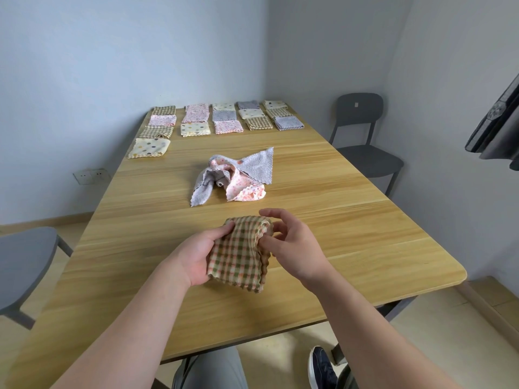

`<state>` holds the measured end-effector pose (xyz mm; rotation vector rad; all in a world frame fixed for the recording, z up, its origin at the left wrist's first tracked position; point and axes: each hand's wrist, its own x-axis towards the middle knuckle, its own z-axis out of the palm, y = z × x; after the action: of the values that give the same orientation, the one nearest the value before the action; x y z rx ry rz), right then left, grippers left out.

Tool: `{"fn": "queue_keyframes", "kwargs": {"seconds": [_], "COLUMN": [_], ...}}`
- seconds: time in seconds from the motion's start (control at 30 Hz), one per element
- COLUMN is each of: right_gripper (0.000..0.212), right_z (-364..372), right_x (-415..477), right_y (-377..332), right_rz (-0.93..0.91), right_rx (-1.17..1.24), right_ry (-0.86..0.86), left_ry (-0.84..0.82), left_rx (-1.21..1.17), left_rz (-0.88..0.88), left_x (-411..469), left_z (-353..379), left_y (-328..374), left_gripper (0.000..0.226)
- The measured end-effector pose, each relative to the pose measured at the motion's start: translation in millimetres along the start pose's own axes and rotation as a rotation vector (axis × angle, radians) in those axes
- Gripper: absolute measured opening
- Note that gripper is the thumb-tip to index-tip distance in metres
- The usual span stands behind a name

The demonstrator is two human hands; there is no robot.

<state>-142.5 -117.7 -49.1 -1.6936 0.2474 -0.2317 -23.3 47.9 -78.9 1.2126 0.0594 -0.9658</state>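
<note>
The left hand (196,256) is gripping the folded green-and-orange checked cloth (238,254) at its nine o'clock edge; the right hand (292,248) is pinching its three o'clock edge; the cloth is lying six-to-twelve over the pale wooden table's (365,234) near end.

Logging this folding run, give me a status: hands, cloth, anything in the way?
Left hand grips checked cloth; right hand pinches its edge. Cloth folded, held over table. Loose pile ahead, apart.
</note>
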Motion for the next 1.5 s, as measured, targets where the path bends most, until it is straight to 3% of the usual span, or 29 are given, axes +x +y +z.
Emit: {"fn": "queue_keyframes", "kwargs": {"seconds": [0.2, 0.47, 0.6, 0.87, 0.97, 1.2, 1.5], "right_gripper": [0.039, 0.07, 0.054, 0.019, 0.016, 0.057, 0.031], "right_z": [-3.6, -8.3, -6.2, -6.0, -6.0, -5.3, -1.8], "right_x": [-2.5, -3.7, -3.7, -2.0, -1.9, -0.3, 3.7], "right_y": [-4.9, 1.3, 1.7, 4.6, 6.0, 4.2, 6.7], "right_rz": [0.024, -0.021, -0.034, 0.019, 0.011, -0.043, -0.031], "right_rx": [0.041, -0.009, 0.018, 0.292, 0.299, -0.032, -0.143], "right_ry": [-0.048, -0.185, -0.149, -0.154, -0.168, 0.004, 0.092], "left_ry": [-0.016, -0.029, -0.031, -0.084, -0.102, -0.057, -0.018], "left_rx": [-0.043, -0.104, -0.12, -0.19, -0.188, -0.14, -0.001], "left_rz": [0.003, 0.004, 0.017, 0.019, 0.016, 0.027, 0.003], "left_x": [-0.7, 0.5, -1.8, -4.6, -5.2, -4.5, -4.9], "left_z": [-0.6, -1.3, -0.7, -0.4, -1.6, 1.2, 2.6], "left_y": [0.0, 2.5, 2.6, 2.7, 2.4, 1.2, -0.5], "left_gripper": [0.05, 0.051, 0.049, 0.05, 0.052, 0.05, 0.05]}}
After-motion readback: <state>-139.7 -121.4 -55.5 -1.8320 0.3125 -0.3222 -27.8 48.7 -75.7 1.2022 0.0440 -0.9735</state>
